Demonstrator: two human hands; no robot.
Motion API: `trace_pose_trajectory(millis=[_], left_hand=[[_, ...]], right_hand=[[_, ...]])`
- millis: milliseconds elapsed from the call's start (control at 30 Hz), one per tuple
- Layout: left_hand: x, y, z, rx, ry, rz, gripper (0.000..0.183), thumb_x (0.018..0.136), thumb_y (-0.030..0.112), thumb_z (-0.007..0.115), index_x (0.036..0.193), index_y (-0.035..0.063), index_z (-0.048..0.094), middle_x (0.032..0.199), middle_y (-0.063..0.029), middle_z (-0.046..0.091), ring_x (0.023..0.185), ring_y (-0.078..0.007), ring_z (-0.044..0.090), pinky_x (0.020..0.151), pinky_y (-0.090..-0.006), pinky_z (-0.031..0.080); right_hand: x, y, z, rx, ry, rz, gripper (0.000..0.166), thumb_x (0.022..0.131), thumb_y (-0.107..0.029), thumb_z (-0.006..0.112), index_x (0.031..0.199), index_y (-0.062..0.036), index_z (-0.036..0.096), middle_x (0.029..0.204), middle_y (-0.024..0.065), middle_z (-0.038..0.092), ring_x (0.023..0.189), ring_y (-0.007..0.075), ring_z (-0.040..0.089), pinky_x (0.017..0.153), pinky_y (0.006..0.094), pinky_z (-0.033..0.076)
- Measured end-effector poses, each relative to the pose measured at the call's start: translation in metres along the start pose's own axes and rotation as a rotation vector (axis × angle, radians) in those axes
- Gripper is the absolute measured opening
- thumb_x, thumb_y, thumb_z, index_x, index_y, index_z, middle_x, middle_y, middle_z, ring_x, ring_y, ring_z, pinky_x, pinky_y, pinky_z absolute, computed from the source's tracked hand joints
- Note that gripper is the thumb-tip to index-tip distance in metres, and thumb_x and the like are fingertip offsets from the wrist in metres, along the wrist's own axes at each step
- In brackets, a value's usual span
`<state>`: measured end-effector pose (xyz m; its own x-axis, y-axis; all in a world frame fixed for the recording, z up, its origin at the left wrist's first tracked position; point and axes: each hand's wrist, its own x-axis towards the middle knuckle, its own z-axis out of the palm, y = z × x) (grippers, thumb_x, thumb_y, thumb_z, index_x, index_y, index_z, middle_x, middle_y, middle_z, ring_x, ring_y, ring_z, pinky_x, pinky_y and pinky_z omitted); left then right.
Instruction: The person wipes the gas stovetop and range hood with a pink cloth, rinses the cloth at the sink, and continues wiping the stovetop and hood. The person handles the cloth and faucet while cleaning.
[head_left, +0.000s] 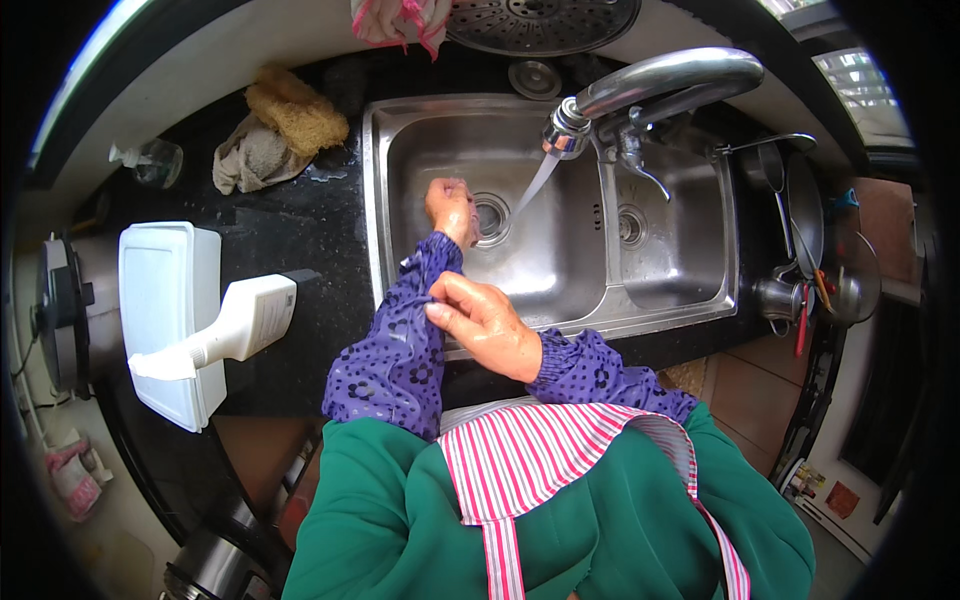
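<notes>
My left hand is closed around a wet pinkish cloth, mostly hidden by the fingers, over the left basin of a stainless steel double sink. Beside that hand is the round drain. Water runs from the chrome faucet into this basin, to the right of the hand. My right hand, wet, has its thumb and forefinger pinched at the edge of the purple flowered sleeve cover on my left forearm. A matching sleeve cover is on my right forearm.
Left of the sink, a white spray bottle lies partly over a pale plastic box. A loofah and a rag sit behind them. Pans and utensils stand at the right; a drain strainer lies behind the sink.
</notes>
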<state>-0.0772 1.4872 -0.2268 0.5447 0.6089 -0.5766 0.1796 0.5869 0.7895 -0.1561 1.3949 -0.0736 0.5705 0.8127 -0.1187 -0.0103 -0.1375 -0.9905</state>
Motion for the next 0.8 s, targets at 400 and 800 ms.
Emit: trace_pose_trajectory(millis=[400,800], left_hand=[[-0.009,0.008,-0.016,-0.438,-0.08,-0.218,0.013,0.09,0.006,0.049,0.099,-0.001,0.044,0.08,-0.0135,0.058,0.068,-0.0235,0.059,0.06,-0.0371,0.052],[-0.017,0.006,-0.012,-0.438,0.096,-0.226,0.006,0.091,0.006,0.044,0.096,0.0033,0.046,0.079,-0.0139,0.057,0.06,-0.0229,0.057,0.048,-0.0355,0.05]], right_hand=[[-0.034,0.017,-0.029,-0.269,-0.113,-0.098,0.041,0.069,-0.032,0.076,0.09,-0.0061,0.052,0.101,0.0102,0.049,0.098,0.0272,0.048,0.084,0.0358,0.04],[-0.057,0.039,-0.004,0.511,-0.332,0.32,0.011,0.083,-0.005,0.059,0.087,-0.0046,0.049,0.087,0.0018,0.049,0.084,0.0102,0.048,0.076,0.0254,0.041]])
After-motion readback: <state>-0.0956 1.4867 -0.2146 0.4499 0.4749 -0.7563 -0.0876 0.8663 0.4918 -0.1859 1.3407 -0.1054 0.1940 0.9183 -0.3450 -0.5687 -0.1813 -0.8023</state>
